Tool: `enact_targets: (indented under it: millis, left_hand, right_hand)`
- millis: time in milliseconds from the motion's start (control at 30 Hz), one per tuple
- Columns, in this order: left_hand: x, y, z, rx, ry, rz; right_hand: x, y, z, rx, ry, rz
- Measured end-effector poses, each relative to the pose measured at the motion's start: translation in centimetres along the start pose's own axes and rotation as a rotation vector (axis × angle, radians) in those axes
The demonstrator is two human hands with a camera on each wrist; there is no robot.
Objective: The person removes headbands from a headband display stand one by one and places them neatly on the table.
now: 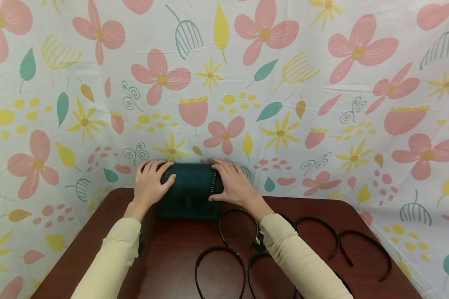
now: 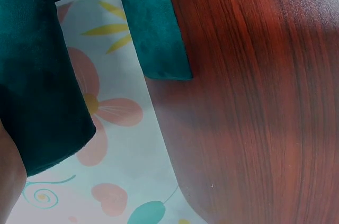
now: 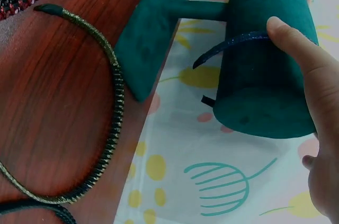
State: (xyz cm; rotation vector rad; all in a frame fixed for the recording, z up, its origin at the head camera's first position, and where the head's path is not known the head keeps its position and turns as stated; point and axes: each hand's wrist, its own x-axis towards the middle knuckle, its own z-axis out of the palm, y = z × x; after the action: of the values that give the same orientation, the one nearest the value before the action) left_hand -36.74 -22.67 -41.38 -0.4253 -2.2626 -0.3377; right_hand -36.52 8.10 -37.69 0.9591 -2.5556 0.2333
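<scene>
A dark green velvet headband stand (image 1: 191, 178) stands at the table's far edge, its padded cylinder carried by a post over a flat base (image 3: 151, 38). Around the cylinder's right part sits a dark, glittery headband (image 3: 228, 46), one tip sticking out free below. My right hand (image 1: 235, 187) pinches this headband, thumb (image 3: 288, 36) on its band in the right wrist view and fingers over the cylinder's top. At the other end my left hand (image 1: 149, 187) grips the cylinder, thumb in front and fingers over the top. Only a sliver of that hand shows in the left wrist view.
Several headbands lie on the brown table (image 1: 164, 257): a toothed one (image 1: 218, 248) in front, a gold and black one (image 3: 117, 91) near the stand, and dark ones (image 1: 318, 218) at the right, partly behind my right sleeve. A flower-patterned cloth (image 1: 224, 99) hangs behind.
</scene>
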Motion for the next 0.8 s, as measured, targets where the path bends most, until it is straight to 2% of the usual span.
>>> enact_targets:
  millis: [333,600,800]
  left_hand:
    - [-0.1,0.0,-0.1,0.002,0.010,0.004]
    - [-0.1,0.0,0.1,0.006,0.005,0.010]
    - [-0.1,0.1,-0.2,-0.003,-0.002,0.002]
  right_hand:
    - [-0.9,0.7,-0.2,0.056,0.010,0.016]
    - [-2.3,2.0,-0.3,0.142,0.062,0.044]
    - [-3.8,3.3,-0.6,0.175,0.113,0.031]
